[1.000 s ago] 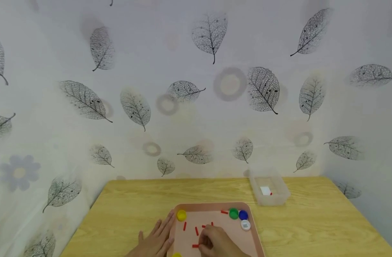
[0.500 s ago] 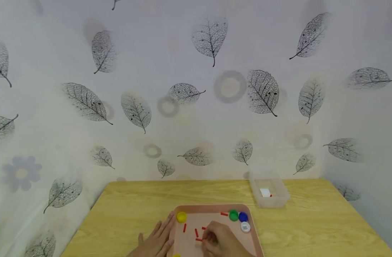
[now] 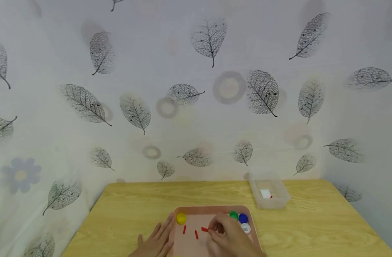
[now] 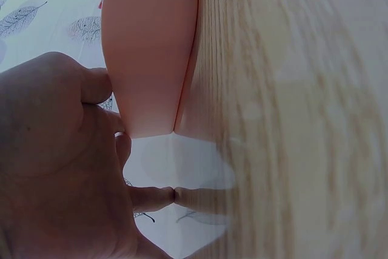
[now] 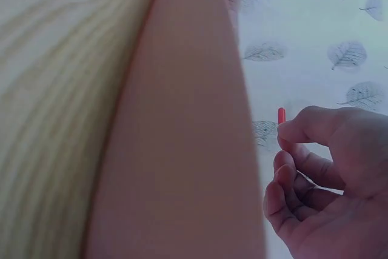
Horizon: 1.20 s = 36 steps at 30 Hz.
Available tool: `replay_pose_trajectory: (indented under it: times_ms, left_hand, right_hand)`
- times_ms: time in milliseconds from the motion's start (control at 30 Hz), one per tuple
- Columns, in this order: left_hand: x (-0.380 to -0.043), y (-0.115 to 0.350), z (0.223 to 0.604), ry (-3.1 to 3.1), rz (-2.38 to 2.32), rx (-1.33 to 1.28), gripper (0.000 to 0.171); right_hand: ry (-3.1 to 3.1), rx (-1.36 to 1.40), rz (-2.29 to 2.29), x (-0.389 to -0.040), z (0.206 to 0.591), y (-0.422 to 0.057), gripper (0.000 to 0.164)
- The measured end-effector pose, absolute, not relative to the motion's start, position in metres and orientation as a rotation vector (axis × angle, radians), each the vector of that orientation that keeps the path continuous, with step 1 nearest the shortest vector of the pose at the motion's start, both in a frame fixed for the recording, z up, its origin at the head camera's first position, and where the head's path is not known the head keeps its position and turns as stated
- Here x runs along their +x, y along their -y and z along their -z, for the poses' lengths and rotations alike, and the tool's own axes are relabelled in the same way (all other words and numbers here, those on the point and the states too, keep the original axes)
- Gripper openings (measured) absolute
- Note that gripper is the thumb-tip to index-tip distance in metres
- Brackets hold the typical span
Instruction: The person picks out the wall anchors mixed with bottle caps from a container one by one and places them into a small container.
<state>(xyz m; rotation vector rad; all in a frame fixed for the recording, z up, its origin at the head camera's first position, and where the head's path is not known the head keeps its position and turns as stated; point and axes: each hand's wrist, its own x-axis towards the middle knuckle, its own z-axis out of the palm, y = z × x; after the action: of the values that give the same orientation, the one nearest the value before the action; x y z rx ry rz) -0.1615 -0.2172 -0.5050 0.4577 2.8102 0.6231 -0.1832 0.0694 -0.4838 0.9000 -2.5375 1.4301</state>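
Note:
My right hand (image 3: 229, 235) is over the pink tray (image 3: 212, 210), pinching a short red stick (image 3: 204, 229) between thumb and forefinger. In the right wrist view the tip of that red stick (image 5: 281, 115) shows past the fingertips, and the other fingers are curled. My left hand (image 3: 154, 243) lies with fingers extended along the tray's left side. The left wrist view has the left hand (image 4: 66, 162) against the tray wall (image 4: 151, 53). Two more loose red sticks, one farther left (image 3: 184, 229) and one nearer the middle (image 3: 196, 234), lie on the tray floor.
A round yellow cap (image 3: 181, 218) sits in the tray's back left corner. Green (image 3: 233, 215), blue (image 3: 243, 218) and white caps (image 3: 245, 228) cluster at the back right. Behind stands a clear plastic box (image 3: 271, 202) holding a white square and a red bit.
My right hand has moved up and right across the tray, taking the pinched red stick along. It now covers the red stick near the green cap. The left hand keeps its place.

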Motion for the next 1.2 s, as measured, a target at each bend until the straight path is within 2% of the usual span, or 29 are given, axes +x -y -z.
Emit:
replay_pose_trajectory:
  times_ms: [200,400,433,633,867,1200]
  left_hand:
    - [-0.158,0.221,0.503,-2.752,-0.521,0.493,0.071]
    - [-0.159,0.221,0.505,-2.760,-0.542,0.500,0.068]
    - [-0.160,0.218,0.506,-2.779,-0.605,0.446,0.064]
    - [-0.162,0.216,0.506,-2.799,-0.594,0.412,0.064]
    - [-0.162,0.216,0.506,-2.792,-0.599,0.411,0.064]
    - [-0.163,0.217,0.508,-2.812,-0.577,0.411,0.065]
  right_hand:
    - [2.462,0.874,-1.323,-0.187,0.475,-0.076,0.017]
    - [2.351,0.871,-1.203,-0.191,0.461,-0.087,0.023]
    - [2.354,0.859,-1.213,-0.191,0.459,-0.089,0.023]
    - [2.498,0.729,-1.363,-0.194,0.447,-0.099,0.017]
    - [2.481,0.703,-1.341,-0.199,0.441,-0.110,0.022]
    - [2.432,0.612,-1.214,-0.207,0.429,-0.129,0.022]
